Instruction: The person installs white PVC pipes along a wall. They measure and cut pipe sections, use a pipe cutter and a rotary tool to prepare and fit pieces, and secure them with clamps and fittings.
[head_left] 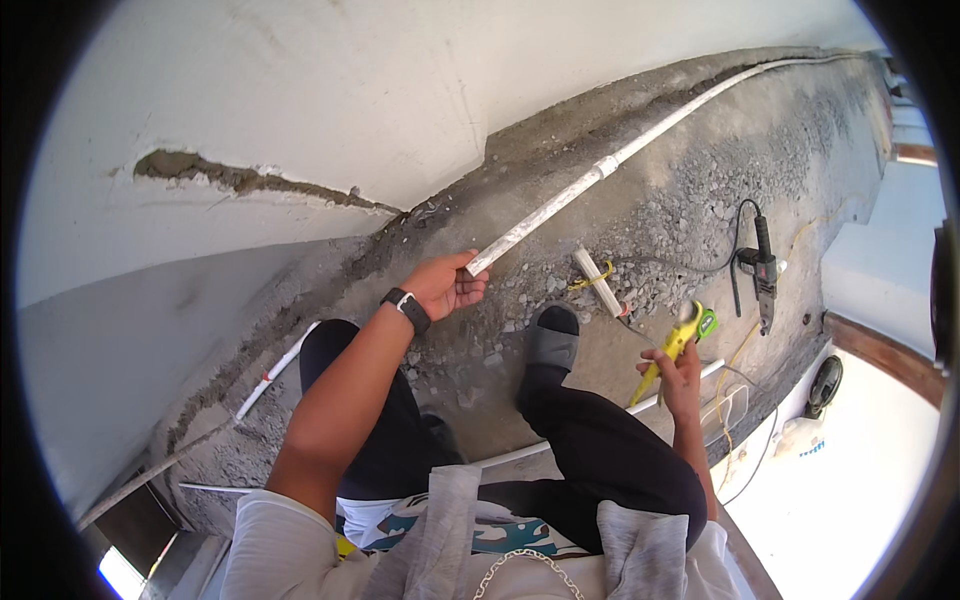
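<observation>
We log a rubble-strewn floor (690, 195); on it, a long white pipe (650, 137) runs from near center toward 2 o'clock. Dark power tool (765, 275) lies at 3 o'clock. We mark left hand (440, 286) holding pipe's near end; right hand (681, 380), toward 4 o'clock, gripping yellow hand tool (677, 340), small green case (708, 323) just beside it.

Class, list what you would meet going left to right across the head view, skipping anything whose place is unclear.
Short white pipe → left hand holding the end of the long white pipe → grey sandal → right hand gripping the yellow tool → black-and-grey power tool → dark oval object.
</observation>
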